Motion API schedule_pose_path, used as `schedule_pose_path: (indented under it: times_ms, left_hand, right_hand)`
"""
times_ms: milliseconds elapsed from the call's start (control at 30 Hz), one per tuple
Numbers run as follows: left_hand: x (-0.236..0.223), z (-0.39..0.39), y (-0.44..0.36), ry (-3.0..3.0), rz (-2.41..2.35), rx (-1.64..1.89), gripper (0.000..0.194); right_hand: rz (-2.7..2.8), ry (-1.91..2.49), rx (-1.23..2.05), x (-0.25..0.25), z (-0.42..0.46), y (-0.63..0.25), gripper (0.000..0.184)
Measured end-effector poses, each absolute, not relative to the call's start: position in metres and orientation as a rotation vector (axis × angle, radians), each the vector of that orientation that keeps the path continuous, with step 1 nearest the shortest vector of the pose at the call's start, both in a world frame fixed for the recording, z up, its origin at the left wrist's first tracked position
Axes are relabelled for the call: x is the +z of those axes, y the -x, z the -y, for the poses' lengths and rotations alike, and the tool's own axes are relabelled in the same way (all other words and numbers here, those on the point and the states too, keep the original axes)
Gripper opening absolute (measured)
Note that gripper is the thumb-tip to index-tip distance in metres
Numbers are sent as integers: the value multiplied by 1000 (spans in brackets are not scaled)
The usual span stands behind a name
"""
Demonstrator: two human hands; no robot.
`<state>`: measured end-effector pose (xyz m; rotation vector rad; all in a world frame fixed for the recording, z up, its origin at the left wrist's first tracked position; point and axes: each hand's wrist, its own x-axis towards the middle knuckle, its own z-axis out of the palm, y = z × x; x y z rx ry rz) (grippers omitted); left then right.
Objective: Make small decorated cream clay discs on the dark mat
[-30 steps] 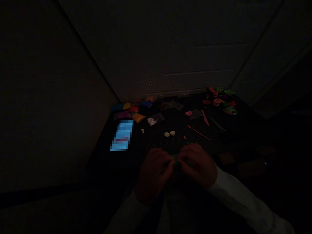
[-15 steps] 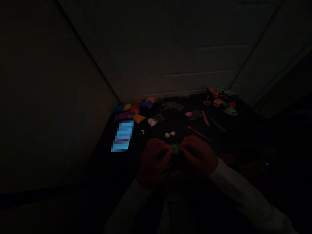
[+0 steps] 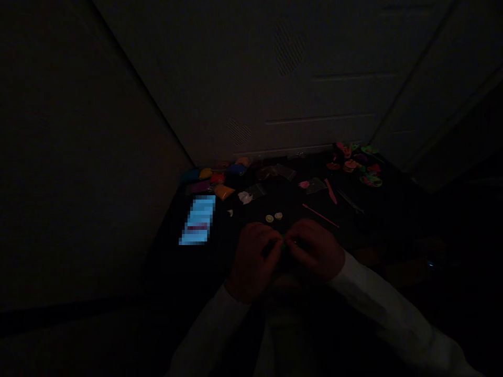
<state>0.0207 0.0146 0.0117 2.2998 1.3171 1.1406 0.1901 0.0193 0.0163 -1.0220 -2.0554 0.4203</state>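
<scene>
In dim light, my left hand [image 3: 257, 256] and my right hand [image 3: 314, 248] meet over the near edge of a dark table. Their fingertips pinch a small piece of green modelling clay [image 3: 283, 243] between them, and the fingers hide most of it. Just beyond the hands lie two small pale round pieces [image 3: 269, 218], side by side. A thin pink stick tool [image 3: 320, 215] rests past my right hand. Further back is a pink clay knife [image 3: 330, 191].
At the left a lit phone [image 3: 198, 220] lies flat, its screen blurred. Behind it are bags of coloured clay, one orange [image 3: 224, 192]. White clay [image 3: 245, 197] and pink clay [image 3: 304, 185] sit by clear bags. Colourful clay shapes [image 3: 349, 165] fill the back right corner, against a pale panel.
My hands have drawn closer together, and the fingers now cover most of the green modelling clay. Things on the table have stayed in place.
</scene>
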Motion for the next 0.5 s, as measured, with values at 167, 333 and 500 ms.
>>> schedule_pose_path:
  times_ms: [167,333,500]
  left_hand:
    - [11,-14,-24,-2302,-1341,1154,3]
    - [13,-13,-22,-2273,-1367,1180,4]
    - [15,-15,-20,-2188,-1377,1272,4]
  right_hand:
    - [2068,1029,395,14,-20,-189,10]
    - [2060,1039,414,16,-20,-191,10]
    - [2044,1103,433,16,-23,-195,12]
